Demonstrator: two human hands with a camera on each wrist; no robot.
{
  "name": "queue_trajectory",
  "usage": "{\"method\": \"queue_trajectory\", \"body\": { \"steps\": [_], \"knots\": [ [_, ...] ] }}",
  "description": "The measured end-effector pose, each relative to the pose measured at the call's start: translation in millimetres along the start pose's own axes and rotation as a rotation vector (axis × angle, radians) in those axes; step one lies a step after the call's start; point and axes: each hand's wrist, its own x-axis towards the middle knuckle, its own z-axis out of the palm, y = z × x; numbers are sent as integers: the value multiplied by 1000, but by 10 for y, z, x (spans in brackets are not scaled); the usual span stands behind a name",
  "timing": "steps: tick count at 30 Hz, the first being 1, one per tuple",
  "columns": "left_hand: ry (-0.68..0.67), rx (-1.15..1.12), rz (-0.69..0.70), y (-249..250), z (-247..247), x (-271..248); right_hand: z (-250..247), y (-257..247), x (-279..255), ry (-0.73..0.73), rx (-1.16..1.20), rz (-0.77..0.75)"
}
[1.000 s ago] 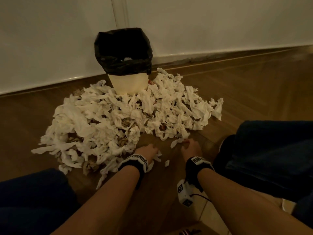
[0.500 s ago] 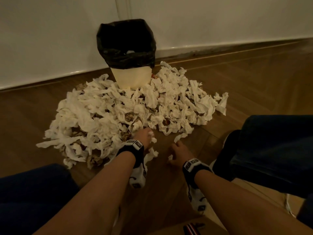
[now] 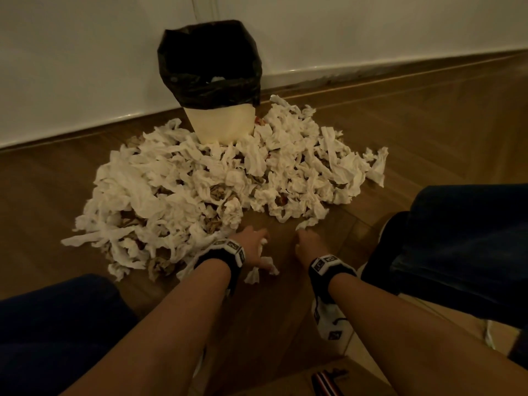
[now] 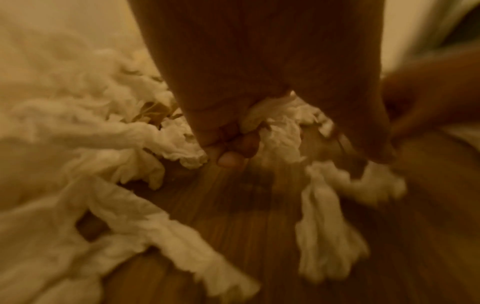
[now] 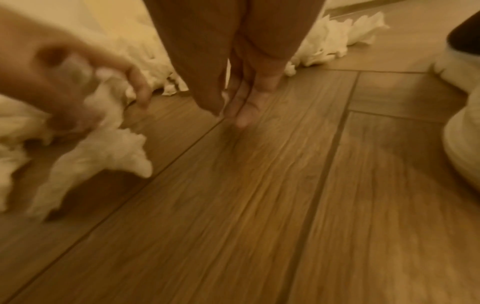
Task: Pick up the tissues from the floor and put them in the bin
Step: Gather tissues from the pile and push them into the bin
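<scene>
1. Left hand [image 3: 251, 242]: positioned low over the wooden floor [image 3: 428, 144], at the near edge of the tissue pile [image 3: 217, 184]. The left wrist view shows the fingers [image 4: 231, 158] curled inward, gripping a crumpled wad of white tissue [image 4: 280, 131] against the palm. Loose ends of the wad hang below the hand toward the floor.

2. Right hand [image 3: 310, 244]: positioned just beside the left hand, with a strip of bare floor between the two. In the right wrist view the fingers [image 5: 244, 111] point down, drawn close together, tips at or just above the floor. A small white scrap [image 5: 225, 98] shows between thumb and fingers; whether it is pinched cannot be told from the blurred view.

3. Tissue pile: a wide heap of torn white tissues with brownish pieces mixed in, lying on the floor ahead of both sets of fingertips. It extends from just beyond the fingers to the base of the bin [image 3: 220, 124] and wraps around the bin's front.

4. Loose tissue pieces [image 3: 261, 270]: lying on the floor directly behind the left fingers, beside the left wrist. One further small scrap [image 3: 307, 223] lies just ahead of the right fingertips.

5. Bin: upright against the white wall [image 3: 371, 30], well beyond the fingers, on the far side of the pile. A black bin liner [image 3: 208, 87] is folded over its rim. A white piece [image 3: 217, 79] is visible inside.

6. Wrists: each carries a black band with a white marked camera unit [image 3: 328, 321].
</scene>
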Motion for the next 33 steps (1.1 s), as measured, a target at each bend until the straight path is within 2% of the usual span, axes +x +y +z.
{"method": "queue_trajectory", "body": {
  "steps": [3, 9, 14, 18, 22, 26, 30, 33],
  "knots": [
    [-87, 176, 75, -7, 124, -33, -73, 60, 63, 84, 55, -5],
    [-154, 198, 26, 107, 147, -79, -196, 114, 186, 110, -11, -60],
    [13, 2, 4, 54, 64, -33, -301, 126, 298, 82, -33, -49],
    [163, -150, 6, 12, 59, 3, -352, 152, 361, 41, -69, 19],
    [189, -257, -10, -9, 70, 50, -356, 183, 346, 82, -62, 43],
    [197, -256, -20, 20, 138, 64, -360, 208, 298, 30, -58, 48],
    [214, -302, -55, 13, 105, 45, -356, 224, 246, 40, 158, 64],
    [277, -331, -92, 6, 11, 17, -398, 221, 191, 7, 594, 147]
  ]
}}
